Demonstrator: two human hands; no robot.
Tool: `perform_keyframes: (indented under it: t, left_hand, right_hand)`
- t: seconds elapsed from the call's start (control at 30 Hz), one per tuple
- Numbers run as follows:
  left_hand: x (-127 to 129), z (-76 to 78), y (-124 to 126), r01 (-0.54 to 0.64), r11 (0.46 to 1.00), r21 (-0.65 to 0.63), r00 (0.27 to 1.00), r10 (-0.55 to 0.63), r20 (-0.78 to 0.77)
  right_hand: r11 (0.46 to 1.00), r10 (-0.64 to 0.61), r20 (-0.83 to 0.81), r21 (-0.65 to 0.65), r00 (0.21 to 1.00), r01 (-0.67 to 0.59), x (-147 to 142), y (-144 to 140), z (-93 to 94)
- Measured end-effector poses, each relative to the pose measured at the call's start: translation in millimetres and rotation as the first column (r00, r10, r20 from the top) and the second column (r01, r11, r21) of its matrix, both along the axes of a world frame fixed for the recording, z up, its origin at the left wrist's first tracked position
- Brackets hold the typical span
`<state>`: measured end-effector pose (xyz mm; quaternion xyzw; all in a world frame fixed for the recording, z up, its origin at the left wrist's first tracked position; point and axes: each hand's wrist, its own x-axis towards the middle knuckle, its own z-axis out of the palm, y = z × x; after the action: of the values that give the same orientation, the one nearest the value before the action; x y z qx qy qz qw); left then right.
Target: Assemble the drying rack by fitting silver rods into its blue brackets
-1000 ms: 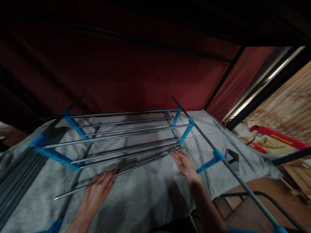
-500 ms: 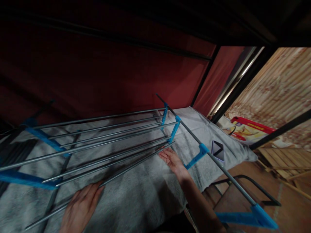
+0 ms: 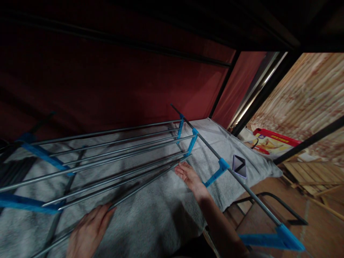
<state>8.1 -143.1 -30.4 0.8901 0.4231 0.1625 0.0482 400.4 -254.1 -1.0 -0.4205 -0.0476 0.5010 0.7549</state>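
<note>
A loose metal rod [image 3: 126, 190] lies slanted across the grey blanket [image 3: 161, 215] of a bed, nearest of a fan of similar rods belonging to a half-built rack with blue plastic connectors [image 3: 192, 143]. The left hand [image 3: 87, 233] rests flat on the rod's lower stretch, fingers extended and laid over it rather than wrapped round; its wrist is cut off by the bottom edge. The right hand [image 3: 188, 173] sits at the rod's far end, just beside a blue connector, palm partly upturned and fingers loosely curled (whether the fingertips actually pinch the rod tip is too dim to tell). The rod's near end runs out of view at the lower left. A longer pole [image 3: 242, 184] with blue fittings crosses diagonally to the right, its lower end hanging past the bed edge. A phone [image 3: 239, 166] lies on the blanket beyond that pole. The red wall [image 3: 120, 89] behind is in deep shadow, detail lost.
</note>
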Motion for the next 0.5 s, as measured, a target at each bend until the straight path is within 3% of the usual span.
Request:
perform_keyframes:
  t: [0.23, 0.37, 0.5]
  left_hand:
    - [6.5, 10.5, -3.7, -0.046, 0.999, -0.014, 0.998, 0.047, 0.046]
    - [6.0, 9.4, -3.3, -0.049, 0.999, -0.018, 0.995, 0.051, 0.09]
    - [6.4, 4.7, 2.8, -0.057, 0.998, 0.015, 0.993, 0.055, 0.1]
  right_hand:
    - [0.997, 0.032, 0.169, -0.074, 0.985, -0.02, 3.8, -3.2, -15.2]
    - [0.983, 0.048, 0.355, -0.182, 0.934, 0.019, 0.6, -6.9, -46.7]
    - [0.984, 0.082, 0.49, -0.176, 0.868, 0.006, -5.3, -9.9, -78.2]
